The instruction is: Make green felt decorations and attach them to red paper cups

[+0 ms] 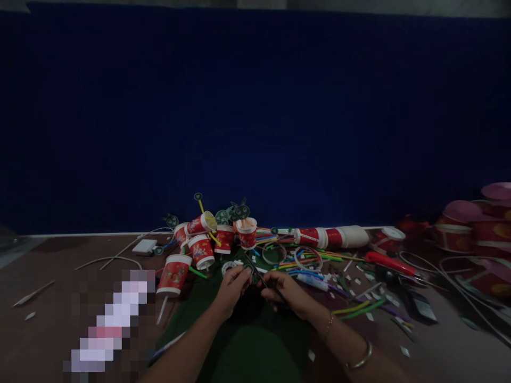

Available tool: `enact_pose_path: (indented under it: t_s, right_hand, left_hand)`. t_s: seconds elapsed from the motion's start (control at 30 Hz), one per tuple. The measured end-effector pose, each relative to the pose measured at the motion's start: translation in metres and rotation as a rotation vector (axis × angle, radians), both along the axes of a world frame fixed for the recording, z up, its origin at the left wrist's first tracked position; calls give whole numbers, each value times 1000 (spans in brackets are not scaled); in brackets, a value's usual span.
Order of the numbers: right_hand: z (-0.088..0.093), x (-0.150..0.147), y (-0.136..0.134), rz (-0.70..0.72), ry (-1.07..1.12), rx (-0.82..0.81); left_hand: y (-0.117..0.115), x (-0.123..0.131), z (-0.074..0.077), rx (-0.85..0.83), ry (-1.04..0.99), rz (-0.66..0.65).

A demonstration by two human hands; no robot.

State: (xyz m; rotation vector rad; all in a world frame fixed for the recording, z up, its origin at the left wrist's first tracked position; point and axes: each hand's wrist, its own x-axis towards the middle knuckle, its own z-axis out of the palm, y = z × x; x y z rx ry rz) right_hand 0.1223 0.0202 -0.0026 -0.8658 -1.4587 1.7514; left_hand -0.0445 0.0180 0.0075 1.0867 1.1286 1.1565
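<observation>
My left hand (235, 288) is closed on a small dark green paper cutout (248, 269), pinched between thumb and fingers. Dark-handled scissors (261, 278) are in my right hand (285, 291), their blades pointing at the cutout; in the dim light I cannot tell if they touch it. Both hands are above a dark green sheet (247, 348). Just beyond them lie a roll of tape (228, 266) and a red paper cup (246, 234). Another red paper cup (173, 275) with a straw rests to the left of my left hand.
Several coloured pipe cleaners or straws (351, 308) and white paper scraps are scattered right. A red-handled cutter (393, 262) lies there, before a row of nested cups (331, 237). Round green cutouts (222, 216) stand among cups at the back. A dark blue wall (255, 117) closes the far side.
</observation>
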Motion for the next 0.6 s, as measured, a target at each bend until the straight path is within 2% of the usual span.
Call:
enact_pose_path:
  t_s: [0.27,0.4,0.6]
  right_hand:
    - [1,3,2,10,-32,23]
    - [-3,2,3,0,-19,29]
    - [0,0,2,-30,11,14]
  left_hand:
    - [1,-2,-4,-47,-55,7]
    - [0,1,0,-43,-78,44]
    - [-4,4,4,-35,-60,-18]
